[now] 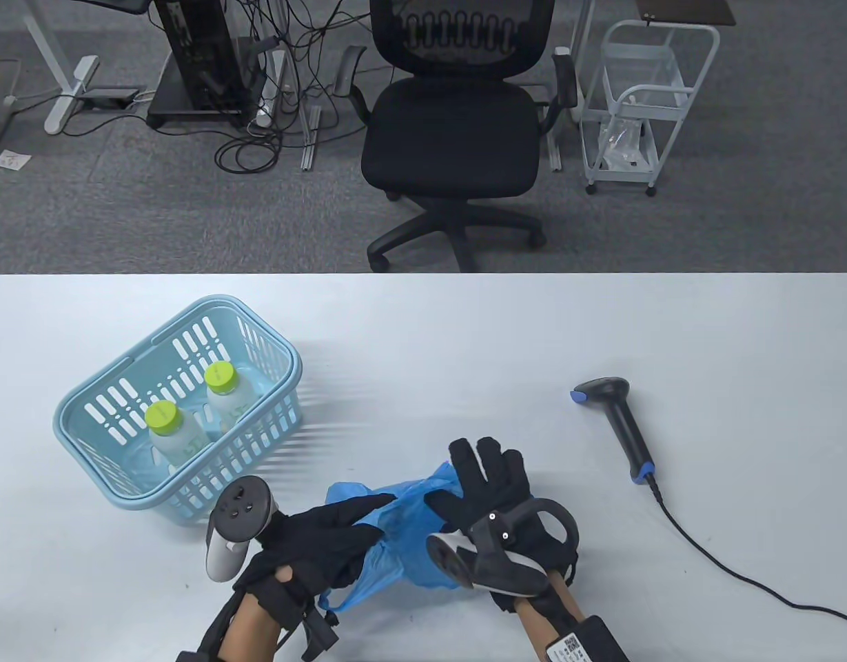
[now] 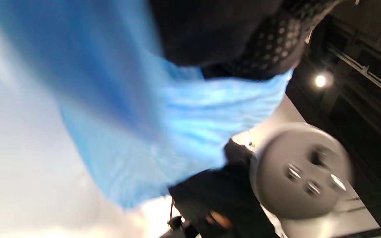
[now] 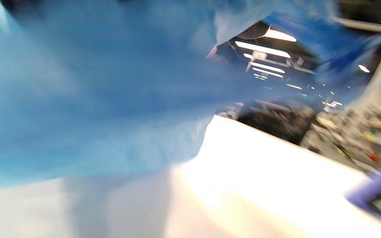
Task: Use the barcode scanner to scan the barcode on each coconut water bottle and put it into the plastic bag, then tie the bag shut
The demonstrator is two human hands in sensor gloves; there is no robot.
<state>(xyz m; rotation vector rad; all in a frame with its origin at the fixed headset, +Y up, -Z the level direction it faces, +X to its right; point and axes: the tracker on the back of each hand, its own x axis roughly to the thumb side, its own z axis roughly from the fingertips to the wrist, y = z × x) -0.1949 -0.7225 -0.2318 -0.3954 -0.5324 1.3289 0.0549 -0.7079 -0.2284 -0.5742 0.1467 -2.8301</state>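
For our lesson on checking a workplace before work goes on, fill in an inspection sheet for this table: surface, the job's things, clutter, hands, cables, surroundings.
Surface: white table, evenly lit.
Job's things: two coconut water bottles with green caps stand upright in the light blue basket at left; blue plastic bag lies crumpled at the near edge; barcode scanner lies on its side at right, untouched.
Clutter: nothing seen.
Hands: left hand and right hand both on the bag, fingers mostly straight; whether either pinches the film cannot be told.
Cables: scanner cable trails off to the right.
Surroundings: black office chair, white trolley, tangled floor cables beyond the table.
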